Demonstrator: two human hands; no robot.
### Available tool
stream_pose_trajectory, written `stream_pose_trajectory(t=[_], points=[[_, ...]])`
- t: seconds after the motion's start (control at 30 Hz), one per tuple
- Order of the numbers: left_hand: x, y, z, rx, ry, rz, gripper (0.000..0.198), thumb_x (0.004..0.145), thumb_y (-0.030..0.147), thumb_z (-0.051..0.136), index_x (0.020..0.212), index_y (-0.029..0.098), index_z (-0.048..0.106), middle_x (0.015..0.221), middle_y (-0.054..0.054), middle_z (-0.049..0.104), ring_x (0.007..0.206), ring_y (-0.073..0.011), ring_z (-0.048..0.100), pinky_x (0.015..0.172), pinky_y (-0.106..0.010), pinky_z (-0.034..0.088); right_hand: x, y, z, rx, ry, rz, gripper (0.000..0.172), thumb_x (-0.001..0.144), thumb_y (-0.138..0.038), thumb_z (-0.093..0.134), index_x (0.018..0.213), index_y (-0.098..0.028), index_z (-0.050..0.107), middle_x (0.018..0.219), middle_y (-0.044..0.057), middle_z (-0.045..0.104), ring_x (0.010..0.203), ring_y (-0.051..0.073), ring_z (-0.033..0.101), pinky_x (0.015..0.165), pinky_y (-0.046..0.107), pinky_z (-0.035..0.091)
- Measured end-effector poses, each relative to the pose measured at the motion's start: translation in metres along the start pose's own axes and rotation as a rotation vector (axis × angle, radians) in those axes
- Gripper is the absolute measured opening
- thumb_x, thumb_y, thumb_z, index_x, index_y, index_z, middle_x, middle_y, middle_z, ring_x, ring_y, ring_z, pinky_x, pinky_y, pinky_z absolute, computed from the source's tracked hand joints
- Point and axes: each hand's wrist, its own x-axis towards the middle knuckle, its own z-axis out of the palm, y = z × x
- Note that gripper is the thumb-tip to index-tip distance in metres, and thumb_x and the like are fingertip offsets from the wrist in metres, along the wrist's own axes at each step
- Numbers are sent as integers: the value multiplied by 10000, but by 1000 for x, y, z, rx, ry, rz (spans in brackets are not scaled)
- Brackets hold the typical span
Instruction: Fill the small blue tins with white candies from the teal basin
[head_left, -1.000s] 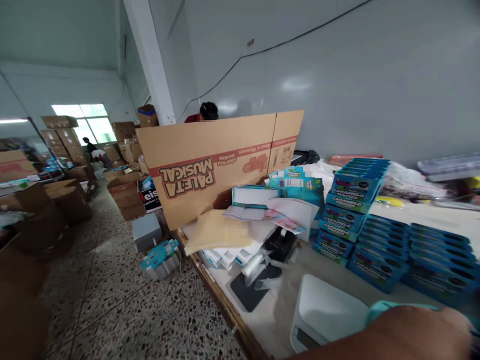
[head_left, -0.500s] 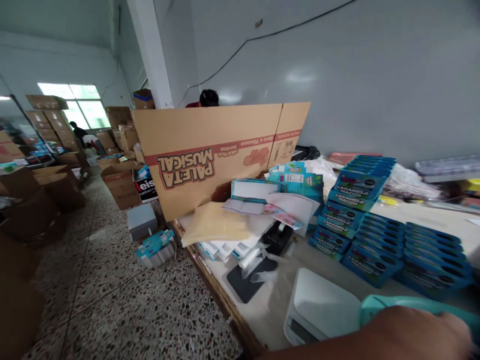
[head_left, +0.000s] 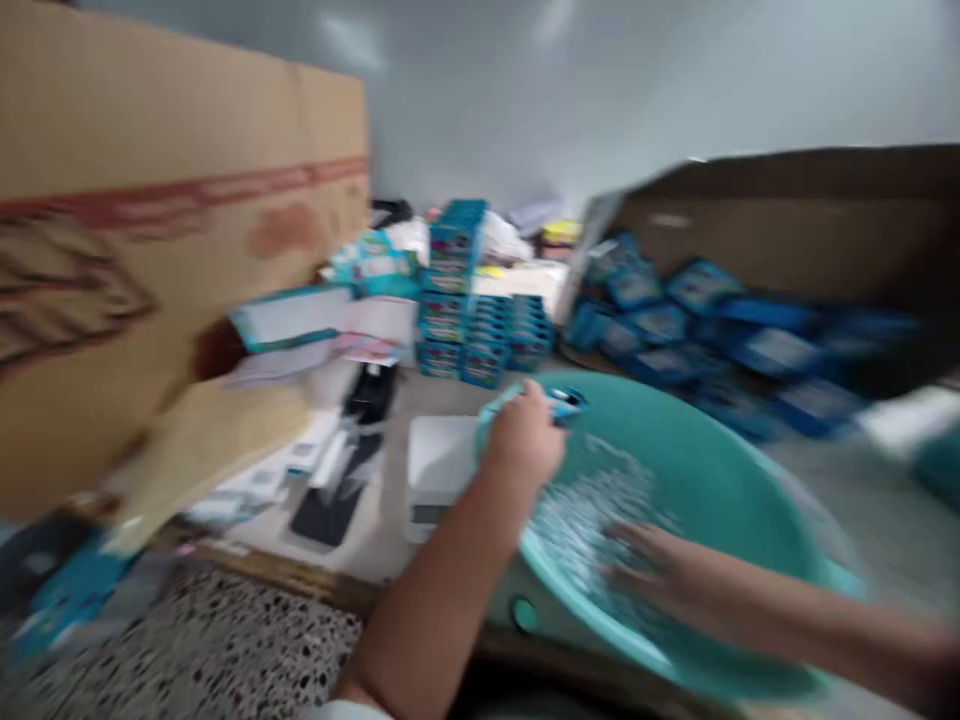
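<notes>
A large teal basin (head_left: 720,450) stands at the table's front, holding a heap of small pale pieces (head_left: 577,510) that look like wrapped candies. At its left rim, my left hand (head_left: 525,440) is closed round a small blue box (head_left: 568,402), mostly hidden by the fingers. Inside the basin, my right hand (head_left: 652,565) reaches down to the pale pieces with its fingers apart, somewhat blurred. Just left of the basin lies a white scale (head_left: 442,450). Stacks of blue printed boxes (head_left: 450,290) stand behind it.
To the right, a big open carton (head_left: 787,220) holds many blue boxes (head_left: 701,285). A tall cardboard sheet (head_left: 187,130) blocks the left side. Between them lie a tape dispenser (head_left: 369,390), a dark pad (head_left: 326,515) and flat papers (head_left: 300,315). The table edge (head_left: 285,565) runs along the front.
My view has swung right, bringing the whole basin and the carton of blue boxes into sight. My right hand now shows inside the basin, and the blue box shows in my left.
</notes>
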Motion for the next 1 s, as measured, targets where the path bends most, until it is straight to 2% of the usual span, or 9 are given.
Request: stream_pose_trajectory(t=[0.1, 0.17, 0.23, 0.3, 0.47, 0.6, 0.7, 0.8, 1.0], points=[[4, -1, 8, 18, -10, -11, 460, 912, 268, 657, 1327, 138, 506, 1259, -205, 702, 1205, -365, 658, 982, -433, 511, -1, -9, -2, 107, -140, -40, 537, 923, -401, 659, 1377, -115, 641, 1292, 179, 700, 1167, 363, 675, 1016, 466, 537], [7, -2, 12, 22, -13, -14, 476, 903, 260, 669, 1318, 114, 490, 1249, -247, 689, 1213, -399, 648, 981, -469, 501, 7, -13, -10, 160, -143, -143, 456, 935, -379, 636, 1322, -144, 685, 1283, 114, 718, 1165, 311, 679, 1035, 397, 520], [9, -4, 14, 81, 20, -32, 470, 887, 293, 698, 1286, 136, 504, 1232, -233, 694, 1188, -389, 663, 957, -449, 512, 20, -9, -20, 173, -105, -156, 313, 969, -301, 567, 1191, -172, 746, 1236, 70, 739, 1183, 254, 668, 1072, 336, 480], [8, -5, 14, 150, 44, -41, 465, 876, 330, 716, 1259, 162, 513, 1212, -205, 703, 1155, -369, 681, 923, -416, 526, 33, 1, -27, 99, 25, -142, 382, 995, -361, 534, 1275, -163, 703, 1352, 117, 675, 1277, 291, 614, 1125, 385, 438], [6, -3, 14, 183, 46, -54, 425, 896, 350, 695, 1233, 185, 494, 1194, -176, 710, 1126, -335, 693, 887, -375, 534, 52, 23, -10, -13, 13, 76, 749, 1016, -550, 455, 1635, -159, 297, 1720, 144, 163, 1579, 378, 165, 1280, 496, 196], [7, 1, 14, 161, 58, -58, 390, 920, 326, 671, 1233, 197, 478, 1191, -167, 715, 1156, -313, 687, 926, -368, 525, 37, 10, 25, 112, -120, 30, 922, 975, -733, 377, 1672, -175, 146, 1734, 124, 8, 1579, 416, -71, 1272, 611, 69], [7, 2, 13, 152, 43, -64, 389, 919, 315, 675, 1234, 196, 480, 1203, -171, 711, 1169, -313, 681, 934, -372, 525, 24, -2, 38, 238, -162, -157, 924, 972, -745, 376, 1659, -149, 213, 1725, 137, 129, 1597, 370, 16, 1289, 562, 88], [8, 0, 12, 146, 31, -56, 400, 917, 314, 682, 1239, 185, 485, 1202, -173, 708, 1150, -320, 686, 919, -379, 533, 32, 1, 33, 336, -73, -315, 726, 1029, -633, 341, 1542, -137, 478, 1613, 149, 427, 1522, 316, 353, 1273, 505, 224], [6, -2, 14, 109, 120, -15, 368, 899, 258, 713, 1195, 178, 510, 1237, -170, 689, 1198, -295, 662, 958, -367, 524, 111, 34, 10, 207, 202, -575, 414, 1032, -376, 406, 1220, -171, 712, 1411, 121, 646, 1372, 277, 539, 1208, 506, 344]])
